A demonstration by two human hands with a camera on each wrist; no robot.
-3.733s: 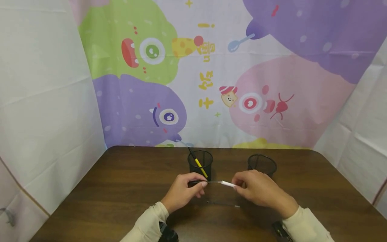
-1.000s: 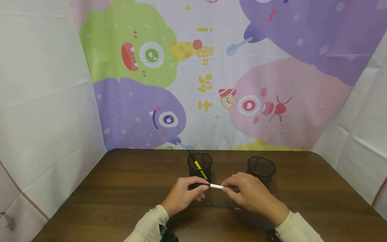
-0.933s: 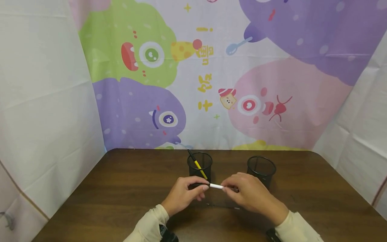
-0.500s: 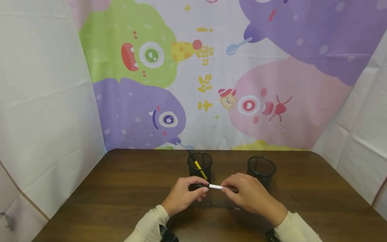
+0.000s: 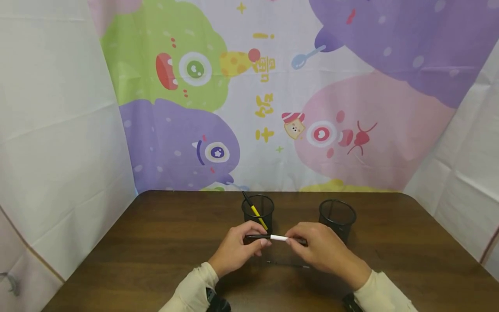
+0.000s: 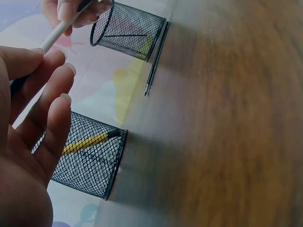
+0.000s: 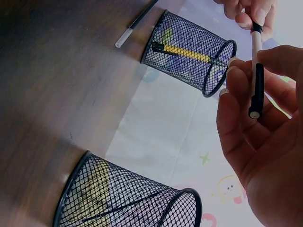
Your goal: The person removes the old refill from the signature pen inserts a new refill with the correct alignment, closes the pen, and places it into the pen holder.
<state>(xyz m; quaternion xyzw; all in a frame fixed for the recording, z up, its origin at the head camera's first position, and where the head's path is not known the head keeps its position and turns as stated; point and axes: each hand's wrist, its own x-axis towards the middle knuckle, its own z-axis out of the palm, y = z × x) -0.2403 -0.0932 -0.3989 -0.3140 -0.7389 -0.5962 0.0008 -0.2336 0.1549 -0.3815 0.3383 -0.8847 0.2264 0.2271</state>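
A pen with a white middle and black ends (image 5: 278,238) lies level between my two hands, over the table. My left hand (image 5: 238,247) pinches its left black part between thumb and forefinger, the other fingers loosely bent, as the left wrist view shows. With thumb and fingers, my right hand (image 5: 325,249) grips the pen near where white meets the right black part (image 7: 258,87). White and left black parts meet with no visible gap. Below the hands, a thin dark pen refill (image 5: 288,264) rests on the table; its metal tip (image 6: 147,89) shows in the left wrist view.
Behind my left hand stands a black mesh pen cup (image 5: 258,210) holding a yellow and black pen (image 5: 255,211). Another mesh cup (image 5: 337,214) stands behind my right hand. A printed cloth (image 5: 265,164) hangs along the back edge of the brown table (image 5: 156,242).
Since the earliest frame, my right hand has brought the white part leftward over the bare refill until it meets the black part. During the last second, both hands have barely moved.
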